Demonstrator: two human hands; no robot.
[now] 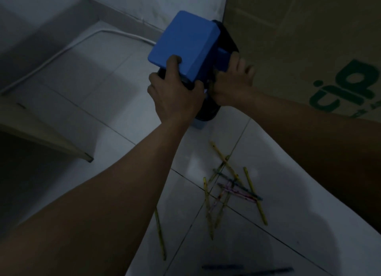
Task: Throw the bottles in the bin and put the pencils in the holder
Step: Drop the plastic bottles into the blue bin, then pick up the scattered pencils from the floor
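One bin (206, 102) stands on the tiled floor (107, 102), a dark body with a single blue lid (183, 49) tipped up and back. The left hand (175, 94) grips the near corner of that lid, thumb on its top face and the other fingers curled under its edge. The right hand (233, 84) is at the bin's right rim with its fingers loosely spread; it is blurred, and whether it holds anything cannot be told. No bottle can be made out.

Nearer the camera than the bin, pencils (228, 189) lie scattered on the floor: roughly ten in a crossed heap, mostly yellow with a few pink and greenish ones, too tangled for a firm count. One more yellow pencil (160, 233) lies alone to the left of the heap. Two dark, blurred sticks (247, 270) lie at the bottom edge.

One cardboard box (309, 38) stands just right of the bin, bearing green printed characters, cut off and unreadable. One white cable (61, 53) runs along the floor left of the bin.
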